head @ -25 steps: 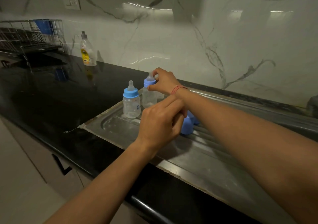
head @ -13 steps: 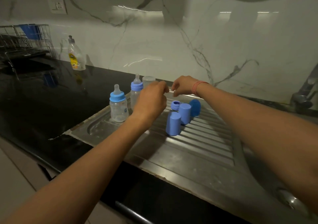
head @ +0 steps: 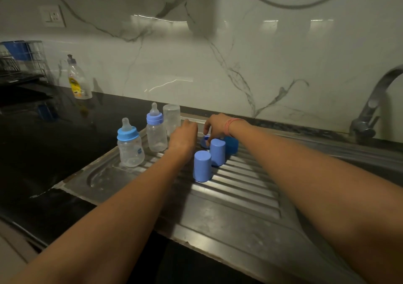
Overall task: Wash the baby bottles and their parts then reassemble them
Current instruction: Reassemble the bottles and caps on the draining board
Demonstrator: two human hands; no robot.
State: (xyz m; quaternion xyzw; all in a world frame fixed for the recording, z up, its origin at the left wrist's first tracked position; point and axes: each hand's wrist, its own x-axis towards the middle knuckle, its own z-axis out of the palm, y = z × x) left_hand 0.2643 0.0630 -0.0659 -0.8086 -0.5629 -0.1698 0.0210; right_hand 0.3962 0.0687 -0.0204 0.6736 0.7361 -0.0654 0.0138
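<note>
Two assembled baby bottles with blue collars and teats, a short one [head: 130, 147] and a taller one [head: 156, 134], stand at the left of the steel drainboard [head: 235, 198]. Behind them a clear bottle body [head: 171, 117] stands without a collar. Two light blue caps [head: 202, 166] [head: 217, 152] stand mouth down, with a darker blue cap [head: 231, 145] behind them. A blue collar ring [head: 204, 140] lies flat. My left hand [head: 184, 139] is curled beside the clear body, its palm hidden. My right hand [head: 216, 126] arches over the ring, fingertips down at it.
A dish soap bottle [head: 78, 80] stands on the black counter [head: 43, 144] at the back left, with a wire dish rack [head: 19, 63] beyond it. The tap [head: 370, 113] rises at the far right over the sink. A marble wall backs the counter.
The view has swung right. My right hand left the taller bottle's top and dropped to the blue ring. My left hand moved forward to beside the clear body.
</note>
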